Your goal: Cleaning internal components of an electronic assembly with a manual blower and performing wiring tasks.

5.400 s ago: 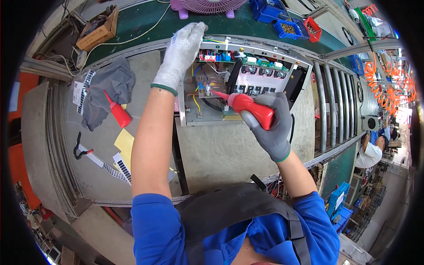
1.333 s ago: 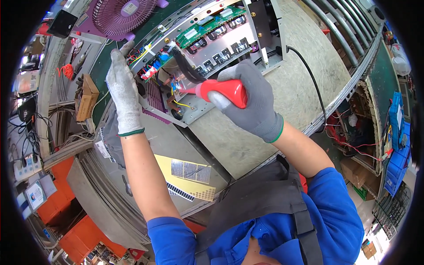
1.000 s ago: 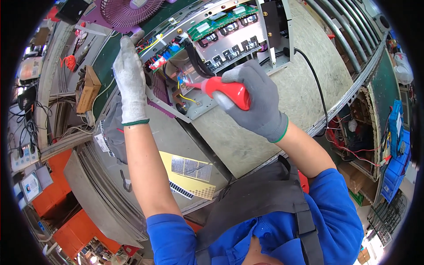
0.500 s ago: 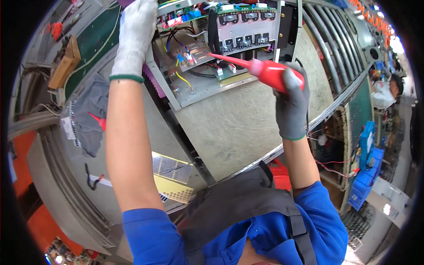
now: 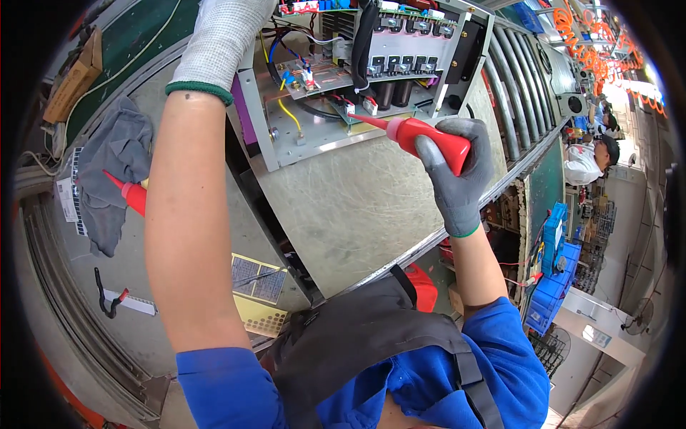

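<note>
My right hand point(image 5: 461, 182), in a grey glove, is closed around a red squeeze bottle point(image 5: 409, 134) with a long thin nozzle. The nozzle points left, its tip by the small white connectors point(image 5: 370, 106) low in an opened metal chassis point(image 5: 304, 146). Whether the tip touches them I cannot tell. My left hand point(image 5: 230, 32), in a white knitted glove, reaches to the chassis's far left; its fingers lie beyond the upper edge of the view. Inside the chassis are a metal plate with black components point(image 5: 404, 53), a copper-striped board point(image 5: 321, 77) and a yellow wire point(image 5: 289, 114).
On the left bench lie a grey cloth point(image 5: 118, 157), a second red bottle point(image 5: 133, 196), a black hooked tool point(image 5: 107, 300) and a yellow-edged sheet point(image 5: 257, 279). Metal rollers point(image 5: 511, 93) run at the right. Blue bins point(image 5: 554, 286) hang beyond the bench edge. Other people are in the background.
The red bottle's nozzle has moved from the copper-striped board down toward the white connectors nearer the chassis front. The view has shifted, showing more of the left bench.
</note>
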A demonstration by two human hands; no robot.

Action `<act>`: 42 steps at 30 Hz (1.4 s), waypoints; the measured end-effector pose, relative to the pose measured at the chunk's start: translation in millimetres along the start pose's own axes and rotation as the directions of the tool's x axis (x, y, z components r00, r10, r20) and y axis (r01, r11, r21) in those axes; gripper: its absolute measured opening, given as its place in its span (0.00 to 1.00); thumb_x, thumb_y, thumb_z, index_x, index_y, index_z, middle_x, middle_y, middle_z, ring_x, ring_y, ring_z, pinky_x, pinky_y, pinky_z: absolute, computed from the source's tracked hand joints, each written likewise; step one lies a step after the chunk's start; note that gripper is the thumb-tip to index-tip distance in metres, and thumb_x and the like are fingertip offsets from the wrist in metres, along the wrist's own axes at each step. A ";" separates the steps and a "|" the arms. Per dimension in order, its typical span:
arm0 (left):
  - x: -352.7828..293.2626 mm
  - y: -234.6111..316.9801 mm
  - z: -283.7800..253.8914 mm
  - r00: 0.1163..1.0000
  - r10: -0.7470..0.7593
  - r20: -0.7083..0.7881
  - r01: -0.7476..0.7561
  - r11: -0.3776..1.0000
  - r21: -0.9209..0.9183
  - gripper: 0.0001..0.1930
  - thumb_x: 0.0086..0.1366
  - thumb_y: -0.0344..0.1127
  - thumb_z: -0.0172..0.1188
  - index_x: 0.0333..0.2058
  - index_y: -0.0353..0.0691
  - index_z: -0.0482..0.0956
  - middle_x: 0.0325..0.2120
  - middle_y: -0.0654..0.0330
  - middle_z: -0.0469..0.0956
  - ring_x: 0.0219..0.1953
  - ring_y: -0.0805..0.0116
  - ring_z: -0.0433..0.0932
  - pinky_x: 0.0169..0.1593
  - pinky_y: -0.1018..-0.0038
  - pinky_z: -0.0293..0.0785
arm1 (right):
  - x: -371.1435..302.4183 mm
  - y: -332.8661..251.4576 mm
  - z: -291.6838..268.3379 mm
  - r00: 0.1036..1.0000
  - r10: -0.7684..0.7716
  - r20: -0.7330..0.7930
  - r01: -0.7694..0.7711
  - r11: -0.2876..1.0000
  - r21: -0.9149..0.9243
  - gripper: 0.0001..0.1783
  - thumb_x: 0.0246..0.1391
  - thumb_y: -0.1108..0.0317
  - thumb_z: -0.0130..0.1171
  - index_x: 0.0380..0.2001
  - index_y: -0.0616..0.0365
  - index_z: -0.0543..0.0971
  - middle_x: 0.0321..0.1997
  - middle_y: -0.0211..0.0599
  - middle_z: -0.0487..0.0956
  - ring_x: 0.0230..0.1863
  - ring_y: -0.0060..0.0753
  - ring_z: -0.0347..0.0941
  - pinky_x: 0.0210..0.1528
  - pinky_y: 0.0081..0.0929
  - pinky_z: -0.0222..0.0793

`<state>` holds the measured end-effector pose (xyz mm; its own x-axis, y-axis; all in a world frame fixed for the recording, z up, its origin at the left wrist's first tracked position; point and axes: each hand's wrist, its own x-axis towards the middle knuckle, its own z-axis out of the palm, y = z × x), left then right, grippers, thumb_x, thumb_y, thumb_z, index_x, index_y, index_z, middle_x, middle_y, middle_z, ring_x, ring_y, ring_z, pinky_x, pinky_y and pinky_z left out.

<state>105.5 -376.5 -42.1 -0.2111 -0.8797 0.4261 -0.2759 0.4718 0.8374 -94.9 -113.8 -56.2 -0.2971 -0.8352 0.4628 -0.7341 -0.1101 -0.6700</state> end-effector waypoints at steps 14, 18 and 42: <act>1.1 -0.5 -1.1 0.998 -0.060 0.026 0.062 0.996 -0.064 0.28 0.75 0.52 0.47 0.35 0.30 0.84 0.29 0.54 0.84 0.35 0.66 0.78 0.45 0.69 0.71 | -4.6 2.0 -1.8 0.996 -0.084 -0.038 0.080 0.993 -0.089 0.19 0.43 0.74 0.74 0.37 0.59 0.75 0.35 0.38 0.73 0.33 0.33 0.72 0.37 0.27 0.69; 1.5 2.5 -1.5 0.998 -0.059 0.000 0.059 0.996 -0.071 0.28 0.75 0.52 0.47 0.36 0.31 0.84 0.28 0.56 0.83 0.34 0.67 0.77 0.43 0.70 0.71 | -4.7 4.0 0.0 0.994 -0.090 -0.069 0.085 0.994 -0.066 0.18 0.44 0.73 0.74 0.37 0.59 0.75 0.35 0.38 0.73 0.33 0.33 0.72 0.37 0.27 0.70; -123.5 44.5 -0.6 0.763 0.632 -0.138 -0.552 0.747 0.371 0.13 0.67 0.28 0.55 0.49 0.41 0.80 0.43 0.50 0.82 0.47 0.49 0.80 0.49 0.63 0.75 | -27.5 57.8 -126.6 0.823 0.502 0.267 -0.141 -0.275 0.951 0.23 0.53 0.54 0.58 0.44 0.62 0.75 0.38 0.40 0.75 0.27 0.28 0.60 0.21 0.24 0.55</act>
<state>119.8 -246.9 -57.2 -0.2062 -0.3812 0.9012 -0.4376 0.8597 0.2635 -206.4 -29.0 -34.1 -0.4498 -0.8863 -0.1108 0.8245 -0.3643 -0.4329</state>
